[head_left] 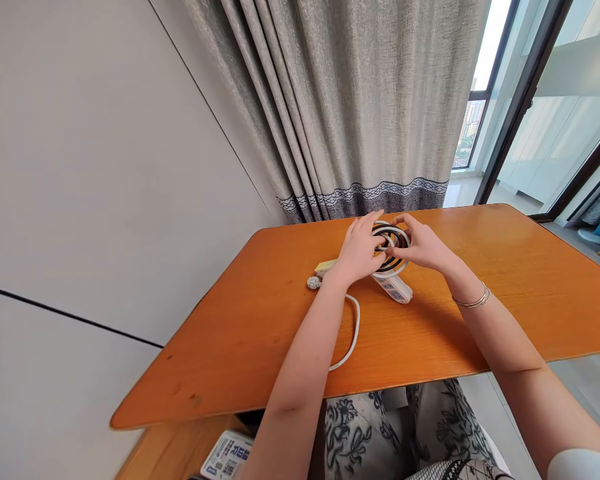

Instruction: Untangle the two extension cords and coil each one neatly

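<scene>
A coil of black and white cables [393, 248] lies on top of a white power strip [394, 287] near the middle of the orange wooden table [260, 320]. My left hand [359, 253] grips the coil's left side and my right hand [420, 245] grips its right side, fingers meeting over the top. A loose white cable [353, 333] runs from under my left wrist toward the table's near edge. A small white plug [313, 283] and a yellowish object [325, 266] lie just left of my left hand, partly hidden by it.
A grey curtain [350, 107] hangs behind the table and a plain wall [90, 167] runs along its left side. Glass doors [555, 120] stand at the right. A lower wooden surface holds a printed box [227, 455] below the table's near edge.
</scene>
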Action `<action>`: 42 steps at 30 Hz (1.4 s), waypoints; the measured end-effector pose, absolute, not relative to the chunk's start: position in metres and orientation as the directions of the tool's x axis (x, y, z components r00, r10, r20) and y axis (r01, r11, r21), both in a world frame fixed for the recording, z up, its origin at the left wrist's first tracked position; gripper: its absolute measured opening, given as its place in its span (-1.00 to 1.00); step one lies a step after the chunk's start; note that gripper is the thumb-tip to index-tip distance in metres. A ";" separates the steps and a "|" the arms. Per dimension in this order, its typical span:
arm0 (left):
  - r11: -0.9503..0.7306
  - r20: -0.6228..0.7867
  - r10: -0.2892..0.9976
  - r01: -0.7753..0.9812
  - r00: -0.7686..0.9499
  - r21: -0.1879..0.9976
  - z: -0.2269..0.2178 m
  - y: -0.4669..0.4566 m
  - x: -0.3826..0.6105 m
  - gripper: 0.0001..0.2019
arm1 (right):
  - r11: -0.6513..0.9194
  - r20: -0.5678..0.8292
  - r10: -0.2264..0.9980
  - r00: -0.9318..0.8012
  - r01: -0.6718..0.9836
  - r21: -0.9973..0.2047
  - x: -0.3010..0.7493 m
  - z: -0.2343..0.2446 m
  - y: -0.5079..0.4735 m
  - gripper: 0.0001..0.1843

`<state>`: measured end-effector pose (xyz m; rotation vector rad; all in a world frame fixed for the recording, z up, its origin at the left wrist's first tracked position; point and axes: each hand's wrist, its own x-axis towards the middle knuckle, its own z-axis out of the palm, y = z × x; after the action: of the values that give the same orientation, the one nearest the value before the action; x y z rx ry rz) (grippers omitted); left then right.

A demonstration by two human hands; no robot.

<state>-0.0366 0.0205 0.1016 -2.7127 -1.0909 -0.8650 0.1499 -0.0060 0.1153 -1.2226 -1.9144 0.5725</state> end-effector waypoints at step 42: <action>-0.837 0.638 0.544 0.408 0.545 0.365 0.109 0.002 -0.027 -0.03 | 0.382 0.783 0.621 -0.033 0.885 -0.265 0.163 0.115 -0.001 -0.65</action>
<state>-0.0273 0.0016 0.1087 -2.9110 -0.9050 -1.3033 0.1627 -0.0013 0.1152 -1.3280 -1.7434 -0.3699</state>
